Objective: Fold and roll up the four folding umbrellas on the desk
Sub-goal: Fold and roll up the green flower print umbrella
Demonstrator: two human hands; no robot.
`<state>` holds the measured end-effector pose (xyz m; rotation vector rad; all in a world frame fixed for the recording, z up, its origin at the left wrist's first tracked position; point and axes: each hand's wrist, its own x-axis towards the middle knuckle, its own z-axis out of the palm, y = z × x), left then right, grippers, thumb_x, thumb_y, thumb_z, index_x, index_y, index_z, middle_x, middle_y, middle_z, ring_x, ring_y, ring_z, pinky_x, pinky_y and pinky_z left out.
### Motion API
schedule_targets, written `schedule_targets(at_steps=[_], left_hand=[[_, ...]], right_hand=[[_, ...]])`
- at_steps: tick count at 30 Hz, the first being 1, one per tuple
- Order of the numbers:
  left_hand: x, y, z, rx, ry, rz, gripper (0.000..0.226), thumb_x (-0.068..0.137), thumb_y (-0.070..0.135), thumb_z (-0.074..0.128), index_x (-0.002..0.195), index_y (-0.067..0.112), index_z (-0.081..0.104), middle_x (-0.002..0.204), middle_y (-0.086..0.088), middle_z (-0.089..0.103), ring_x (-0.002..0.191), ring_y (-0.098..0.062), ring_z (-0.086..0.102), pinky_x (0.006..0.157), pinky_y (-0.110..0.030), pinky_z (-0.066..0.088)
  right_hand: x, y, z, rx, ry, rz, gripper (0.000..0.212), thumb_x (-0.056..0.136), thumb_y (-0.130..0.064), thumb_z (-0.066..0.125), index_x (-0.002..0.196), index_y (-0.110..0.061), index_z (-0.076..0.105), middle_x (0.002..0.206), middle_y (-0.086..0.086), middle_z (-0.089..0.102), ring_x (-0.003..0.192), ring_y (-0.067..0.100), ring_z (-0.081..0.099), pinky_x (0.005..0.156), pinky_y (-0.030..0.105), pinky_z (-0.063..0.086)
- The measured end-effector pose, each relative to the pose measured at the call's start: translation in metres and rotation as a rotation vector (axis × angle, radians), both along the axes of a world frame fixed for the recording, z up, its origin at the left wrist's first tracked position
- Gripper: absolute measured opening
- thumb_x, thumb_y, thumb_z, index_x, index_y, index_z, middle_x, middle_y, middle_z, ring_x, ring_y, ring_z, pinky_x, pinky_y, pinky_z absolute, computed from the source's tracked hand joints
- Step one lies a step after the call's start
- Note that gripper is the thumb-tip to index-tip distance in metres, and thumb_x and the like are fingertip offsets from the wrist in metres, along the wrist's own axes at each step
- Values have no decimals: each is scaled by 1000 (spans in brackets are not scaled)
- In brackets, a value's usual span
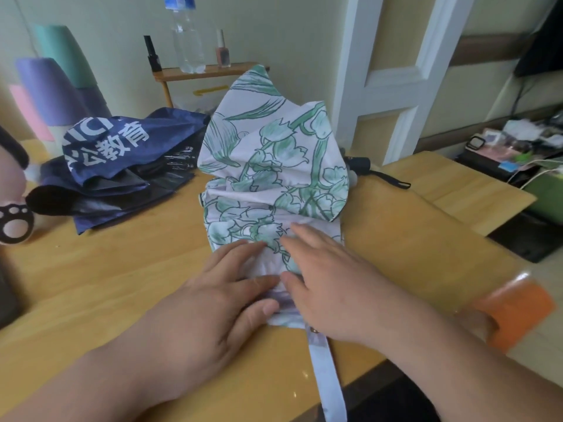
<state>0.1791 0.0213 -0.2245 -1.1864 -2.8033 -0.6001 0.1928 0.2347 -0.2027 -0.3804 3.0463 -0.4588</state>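
Observation:
A white folding umbrella with green flower print (274,166) lies on the wooden desk (106,275), its loose canopy bunched up high at the far end. My left hand (225,293) and my right hand (323,284) both press flat on its near end, fingers spread, thumbs almost touching. Its closing strap (327,379) hangs over the desk's front edge. A dark blue umbrella with white lettering (122,153) lies loosely collapsed at the back left. A black handle with a wrist loop (365,167) pokes out behind the floral canopy.
A small wooden shelf (201,73) at the back holds a clear water bottle (187,41) and nail polish bottles. Pastel cones (48,86) stand at the far left. An orange band (515,312) sits at the desk's right edge. Clutter lies on the floor at right.

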Motion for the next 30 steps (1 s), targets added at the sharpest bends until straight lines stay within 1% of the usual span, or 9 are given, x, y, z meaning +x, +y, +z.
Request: schedule_targets(at_steps=[2,5,8,13,16,20,23,27,30], left_hand=[[-5,1,-5,39,45,71,59,103,65,21,132,39,64,156,9,38,144,-6,34,115,-20,28],[-14,9,-9,45,163,142,44,98,57,37,104,35,74,144,2,55,127,-16,56,102,-22,42],[-24,16,-5,19,146,166,29,88,59,43,86,33,55,154,1,48,147,-19,40,117,-33,36],[-29,11,2,-157,-10,206,58,75,90,22,113,46,32,171,9,0,155,-5,-15,127,-30,-4],[-31,11,10,-292,-66,233,92,69,98,15,151,59,2,167,15,-22,149,0,-29,125,-32,-13],[-34,12,14,-430,-78,224,88,77,97,18,151,62,-14,162,12,-33,146,-5,-36,124,-37,-17],[-34,12,16,-440,-58,218,85,79,96,19,150,63,-14,163,9,-32,148,-9,-33,124,-38,-17],[-31,11,15,-420,-60,201,80,82,93,20,149,65,-13,164,3,-32,150,-17,-33,125,-39,-16],[-31,12,11,-395,-65,190,78,83,93,20,149,66,-12,164,2,-32,150,-23,-34,126,-41,-16]], right_hand=[[-6,10,-7,88,-60,-6,68,106,-53,28,162,-23,6,170,-4,-11,155,10,-12,125,29,-6],[-11,22,-5,153,-92,-53,76,103,-62,27,163,-21,3,170,-3,-9,156,15,-8,123,31,-8],[-19,28,-6,116,-66,-89,78,102,-65,29,163,-21,7,170,1,9,156,20,7,128,38,2],[-18,26,-8,30,95,-138,62,100,-58,42,153,-31,22,150,4,36,138,25,36,112,34,29],[-24,29,-14,68,78,-143,63,97,-66,35,151,-34,27,152,3,37,140,26,34,117,38,26],[-34,37,-25,159,2,-139,78,84,-80,10,149,-42,30,151,0,48,144,26,33,124,50,16],[-34,38,-23,126,48,-122,75,85,-81,17,149,-46,31,152,-8,46,143,22,33,123,47,17],[-33,45,-17,-241,236,-205,44,83,-60,54,118,-36,67,121,-17,63,119,10,53,102,37,46],[-35,53,3,-770,274,-317,34,75,-46,75,104,-31,64,105,-14,71,103,2,63,84,31,51]])
